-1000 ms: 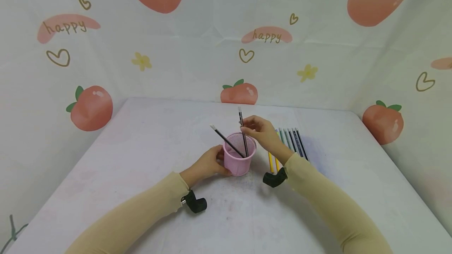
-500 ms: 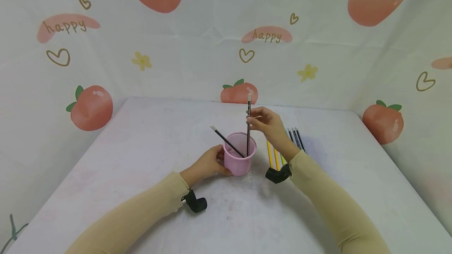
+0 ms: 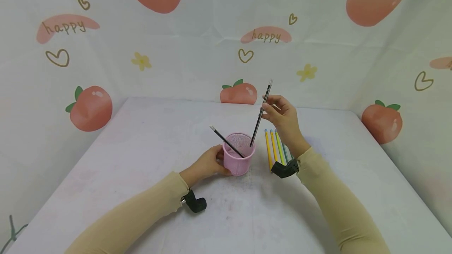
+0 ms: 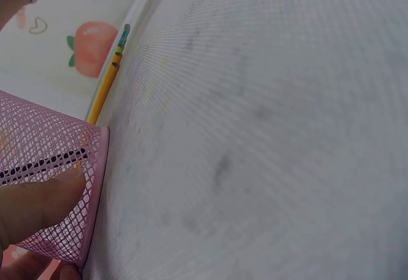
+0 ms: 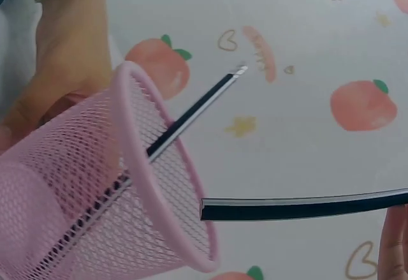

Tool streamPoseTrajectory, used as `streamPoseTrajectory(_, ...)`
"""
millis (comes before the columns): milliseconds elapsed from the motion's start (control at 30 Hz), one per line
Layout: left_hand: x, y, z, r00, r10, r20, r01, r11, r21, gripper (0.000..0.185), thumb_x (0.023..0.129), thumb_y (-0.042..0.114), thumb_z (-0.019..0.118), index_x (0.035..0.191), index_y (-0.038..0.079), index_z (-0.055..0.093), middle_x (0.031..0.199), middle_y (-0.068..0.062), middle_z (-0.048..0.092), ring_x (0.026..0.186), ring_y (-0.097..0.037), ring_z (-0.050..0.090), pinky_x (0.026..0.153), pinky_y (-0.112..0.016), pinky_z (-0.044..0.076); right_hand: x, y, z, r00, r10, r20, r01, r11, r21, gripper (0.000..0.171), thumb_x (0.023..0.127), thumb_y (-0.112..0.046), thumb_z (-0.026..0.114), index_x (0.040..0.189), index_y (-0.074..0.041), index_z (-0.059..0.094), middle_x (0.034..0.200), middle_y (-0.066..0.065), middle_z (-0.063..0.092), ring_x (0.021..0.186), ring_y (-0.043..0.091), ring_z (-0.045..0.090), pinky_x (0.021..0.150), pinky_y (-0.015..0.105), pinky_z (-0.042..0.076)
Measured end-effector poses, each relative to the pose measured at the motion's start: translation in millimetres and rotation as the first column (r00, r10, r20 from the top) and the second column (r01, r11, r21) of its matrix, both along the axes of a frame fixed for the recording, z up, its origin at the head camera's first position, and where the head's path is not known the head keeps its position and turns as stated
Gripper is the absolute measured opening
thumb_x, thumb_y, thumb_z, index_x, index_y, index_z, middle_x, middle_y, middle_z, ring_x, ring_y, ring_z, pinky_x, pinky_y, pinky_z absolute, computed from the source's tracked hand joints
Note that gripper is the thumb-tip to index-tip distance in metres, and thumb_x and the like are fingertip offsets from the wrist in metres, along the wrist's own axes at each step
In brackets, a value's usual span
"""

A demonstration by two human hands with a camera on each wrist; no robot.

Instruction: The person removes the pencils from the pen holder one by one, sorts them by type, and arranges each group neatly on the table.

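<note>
In the head view my left hand point(image 3: 206, 164) grips the side of a pink mesh pencil cup point(image 3: 237, 166) standing on the table. The thumb point(image 4: 48, 203) presses against the mesh in the left wrist view. One black pencil point(image 3: 226, 140) leans inside the cup, its white-tipped end out over the left rim. My right hand point(image 3: 285, 120) pinches another black pencil point(image 3: 259, 118) by its upper part, above and right of the cup. This pencil tilts, and its lower end point(image 5: 205, 210) is right at the cup's rim in the right wrist view.
Right of the cup, several pencils lie side by side on the white table point(image 3: 169, 128): yellow pencils point(image 3: 274, 146), a lime one point(image 3: 280, 148) and green ones, partly hidden by the right hand and wrist camera point(image 3: 284, 168). A patterned white cloth point(image 3: 197, 62) rises behind.
My right hand has risen and moved right, drawing its black pencil up from inside the cup to the rim. My left hand, the cup and the leaning pencil have stayed put.
</note>
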State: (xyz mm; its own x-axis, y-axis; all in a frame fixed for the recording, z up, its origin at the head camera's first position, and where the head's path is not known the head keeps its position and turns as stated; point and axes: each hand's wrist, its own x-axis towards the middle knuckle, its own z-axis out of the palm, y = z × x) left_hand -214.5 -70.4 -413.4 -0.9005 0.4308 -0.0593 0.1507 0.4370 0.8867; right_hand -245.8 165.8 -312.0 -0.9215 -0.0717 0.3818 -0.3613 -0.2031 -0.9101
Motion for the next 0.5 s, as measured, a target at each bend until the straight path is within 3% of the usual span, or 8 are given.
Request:
streamPoseTrajectory(267, 1.8, 0.6, 1.4, 1.0, 0.009, 0.011, -0.009, 1.0, -0.008, 0.064, 0.063, 0.0, 0.085, 0.12, -0.001, 0.056, 0.109, -0.011, 0.064, 0.101, -0.021, 0.059, 0.091, -0.037, 0.051, -1.3, 18.7, 8.8, 0.999, -0.052, -0.011, 0.05, 0.991, -0.124, 0.027, 0.091, 0.0, 0.061, 0.113, -0.015, 0.059, 0.097, 0.001, 0.056, 0.081, 0.01, 0.056, 0.07, 0.02, 0.055)
streamPoseTrajectory(500, 1.9, 1.9, 1.6, 1.0, 0.013, 0.023, -0.013, 1.0, -0.004, 0.066, 0.064, 0.0, 0.085, 0.123, 0.0, 0.055, 0.113, -0.012, 0.063, 0.103, -0.022, 0.059, 0.092, -0.038, 0.051, -5.1, 42.0, 4.7, 0.996, -0.091, -0.015, 0.089, 0.989, -0.116, 0.032, 0.091, -0.001, 0.062, 0.12, -0.014, 0.058, 0.099, 0.002, 0.056, 0.084, 0.011, 0.057, 0.069, 0.02, 0.054)
